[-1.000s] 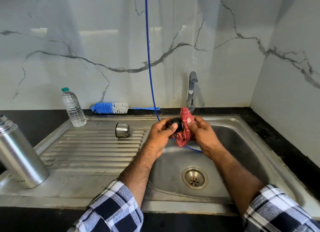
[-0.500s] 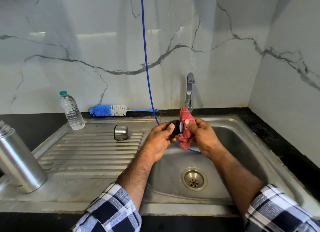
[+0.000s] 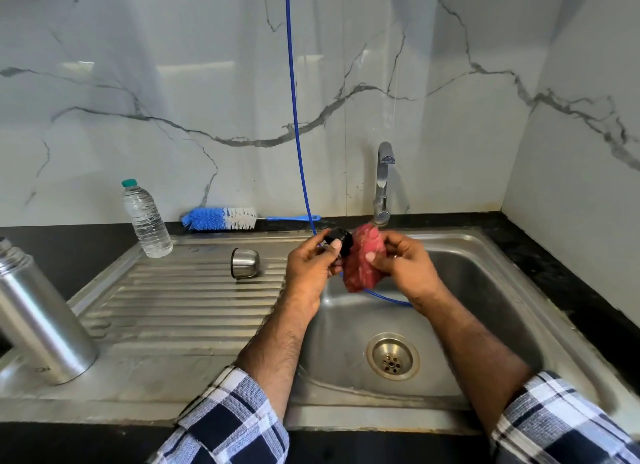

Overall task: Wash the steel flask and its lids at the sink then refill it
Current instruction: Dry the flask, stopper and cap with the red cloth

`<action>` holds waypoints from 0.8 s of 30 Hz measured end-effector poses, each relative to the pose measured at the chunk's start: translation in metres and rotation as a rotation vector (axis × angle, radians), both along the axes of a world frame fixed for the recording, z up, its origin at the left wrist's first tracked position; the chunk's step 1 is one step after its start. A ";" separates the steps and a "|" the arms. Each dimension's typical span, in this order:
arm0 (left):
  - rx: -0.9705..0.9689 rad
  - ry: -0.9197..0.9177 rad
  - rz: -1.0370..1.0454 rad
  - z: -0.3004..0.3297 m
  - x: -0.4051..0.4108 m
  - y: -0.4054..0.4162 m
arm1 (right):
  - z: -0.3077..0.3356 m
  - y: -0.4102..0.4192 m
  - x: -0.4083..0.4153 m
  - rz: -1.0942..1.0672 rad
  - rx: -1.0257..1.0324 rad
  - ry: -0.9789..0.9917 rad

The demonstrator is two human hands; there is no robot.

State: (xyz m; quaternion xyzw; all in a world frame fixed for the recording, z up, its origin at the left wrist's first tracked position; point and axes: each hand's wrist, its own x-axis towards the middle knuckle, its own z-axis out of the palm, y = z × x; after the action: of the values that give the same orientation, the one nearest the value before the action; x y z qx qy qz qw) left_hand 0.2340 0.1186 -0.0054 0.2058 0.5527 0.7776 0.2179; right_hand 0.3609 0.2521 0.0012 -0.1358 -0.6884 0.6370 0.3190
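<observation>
Head view: steel flask (image 3: pixel 38 321) on drainboard (image 3: pixel 180 300), cup lid (image 3: pixel 245 263) nearby.

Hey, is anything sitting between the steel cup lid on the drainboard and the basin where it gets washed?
Only the left hand, holding the black lid over the basin's edge. The drainboard between the cup lid and the basin looks bare.

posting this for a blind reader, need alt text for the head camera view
Over a steel sink, the left hand holds a black lid while the right hand holds a red cloth against it. A steel flask, steel cap, water bottle and blue brush sit at left.
</observation>
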 end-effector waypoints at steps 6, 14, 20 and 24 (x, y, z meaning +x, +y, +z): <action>-0.190 0.014 -0.063 -0.002 0.000 -0.003 | -0.006 0.006 -0.003 0.239 0.158 -0.061; -0.259 0.385 -0.203 -0.005 0.013 -0.002 | -0.006 0.001 -0.008 -0.051 -0.029 -0.262; -0.335 0.235 -0.097 0.001 0.027 0.008 | -0.003 -0.003 -0.009 -0.137 0.013 -0.202; -0.241 -0.280 -0.061 0.014 0.020 0.003 | -0.003 -0.007 -0.007 0.115 0.151 -0.021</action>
State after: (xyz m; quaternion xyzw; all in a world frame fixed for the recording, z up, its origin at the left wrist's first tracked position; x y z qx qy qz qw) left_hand 0.2542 0.1216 0.0086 0.0845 0.5996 0.7200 0.3392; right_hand 0.3534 0.2451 -0.0020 -0.0781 -0.7445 0.5990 0.2842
